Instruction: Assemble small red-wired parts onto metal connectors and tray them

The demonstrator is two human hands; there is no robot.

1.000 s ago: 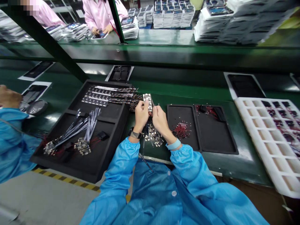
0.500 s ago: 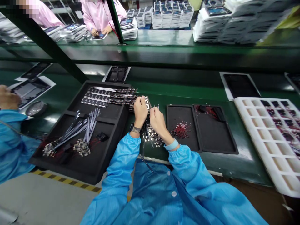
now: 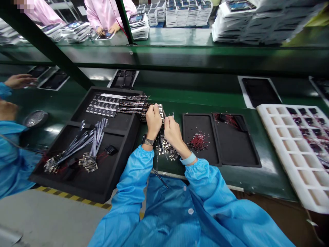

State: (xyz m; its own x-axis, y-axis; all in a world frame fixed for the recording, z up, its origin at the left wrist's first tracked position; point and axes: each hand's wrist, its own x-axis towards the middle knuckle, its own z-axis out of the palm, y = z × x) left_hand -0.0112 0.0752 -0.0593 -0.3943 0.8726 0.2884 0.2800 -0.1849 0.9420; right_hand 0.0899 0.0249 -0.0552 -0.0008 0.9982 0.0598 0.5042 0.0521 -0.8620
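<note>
My left hand (image 3: 153, 119), a watch on its wrist, is closed at the edge of a small circuit board panel (image 3: 161, 110) with rows of pale pads. Right beside it, my right hand (image 3: 172, 131) has thumb and fingers pinched together; what they hold is hidden. Thin pale pieces (image 3: 173, 115) stick up just behind those fingers. Below both hands lies a heap of small circuit boards (image 3: 167, 148), partly covered by my right hand. Flat strips of boards with ribbon tails (image 3: 108, 103) reach from the black foam tray toward my left hand.
The black foam tray (image 3: 120, 156) also holds bundled flex cables (image 3: 96, 139). On the right, a two-part black tray (image 3: 232, 151) has red-wired small parts (image 3: 198, 141) in it, beside a white compartment tray (image 3: 288, 147). A co-worker's hand (image 3: 22, 81) reaches in at far left.
My hands stay almost in the same place and pose. At far left, the co-worker's hand has reached forward, and the device shell on white sheet has shifted away from the round metal dish.
</note>
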